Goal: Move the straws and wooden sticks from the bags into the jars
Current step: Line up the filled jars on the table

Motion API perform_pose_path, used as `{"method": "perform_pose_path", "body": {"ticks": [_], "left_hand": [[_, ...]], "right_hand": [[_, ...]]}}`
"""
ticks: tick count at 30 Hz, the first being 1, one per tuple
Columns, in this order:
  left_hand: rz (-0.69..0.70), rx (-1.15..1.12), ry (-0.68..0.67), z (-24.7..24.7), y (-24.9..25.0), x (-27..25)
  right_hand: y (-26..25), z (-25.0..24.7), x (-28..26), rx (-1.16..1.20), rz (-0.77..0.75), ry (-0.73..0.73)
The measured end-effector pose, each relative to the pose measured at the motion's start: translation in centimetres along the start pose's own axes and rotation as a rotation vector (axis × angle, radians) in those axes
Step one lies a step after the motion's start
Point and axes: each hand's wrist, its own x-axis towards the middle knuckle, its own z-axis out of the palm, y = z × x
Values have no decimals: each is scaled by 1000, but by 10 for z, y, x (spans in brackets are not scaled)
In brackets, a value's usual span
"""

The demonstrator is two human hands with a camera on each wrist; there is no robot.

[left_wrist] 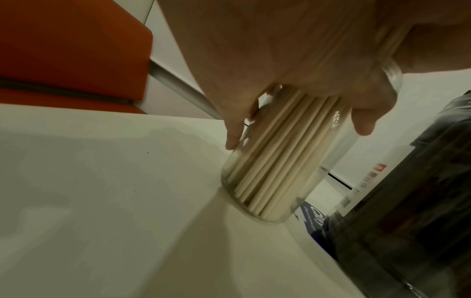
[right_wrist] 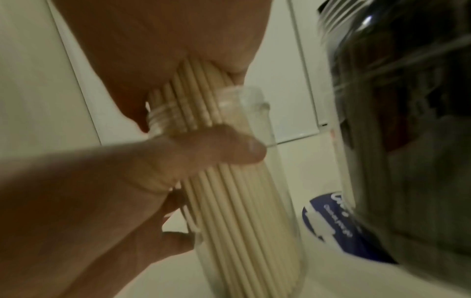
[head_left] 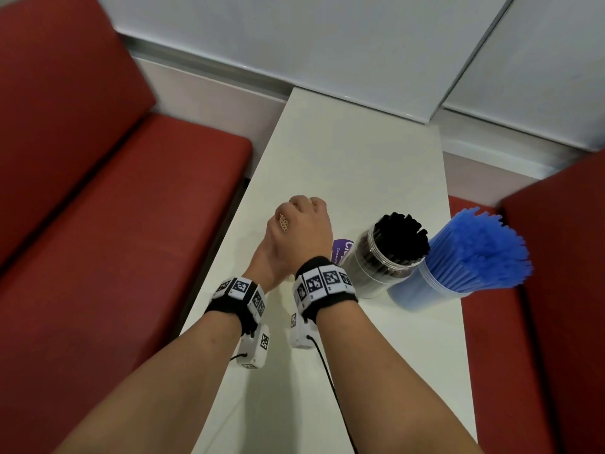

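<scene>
A clear jar (left_wrist: 316, 161) stands on the white table (head_left: 360, 158), full of pale wooden sticks (left_wrist: 275, 153). My left hand (head_left: 270, 257) grips the jar just below its threaded neck (right_wrist: 237, 104), with the thumb (right_wrist: 224, 147) across the glass. Over the jar mouth, my right hand (head_left: 311, 227) clasps the top of the stick bundle (right_wrist: 196, 94). The stick ends (head_left: 283, 224) show between the two hands in the head view. Both hands hide the jar itself in that view. To the right stand a jar of black straws (head_left: 389, 257) and a jar of blue straws (head_left: 465, 267).
A purple printed label (head_left: 342, 250) lies on the table between the stick jar and the black-straw jar (right_wrist: 407, 141). Red cushioned benches (head_left: 114, 224) flank the narrow table on both sides. A white wall closes off its far end.
</scene>
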Motion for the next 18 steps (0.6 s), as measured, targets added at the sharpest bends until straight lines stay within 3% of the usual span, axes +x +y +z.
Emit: {"method": "perform_pose_path", "body": {"ticks": [3,5,8,10,13,15,18], "left_hand": [[52,77,10,1,20,-5],[131,39,-3,-2,27,-7],[137,19,-34,-7,18,-8],[102,56,8,-8,18,-11],[90,77,14,-8,21,-12],[80,30,-71,-8,24,-9],[14,-21,-64,-9,24,-6]], "right_hand": [[-7,-9,7,140,3,59],[-6,-19,6,220,-39,203],[-8,-33,-7,193,-42,356],[-8,-32,-21,118,-8,250],[-3,-19,-37,-127,46,-120],[2,-15,-40,-100,63,-130],[3,-17,-41,-42,87,-45]]}}
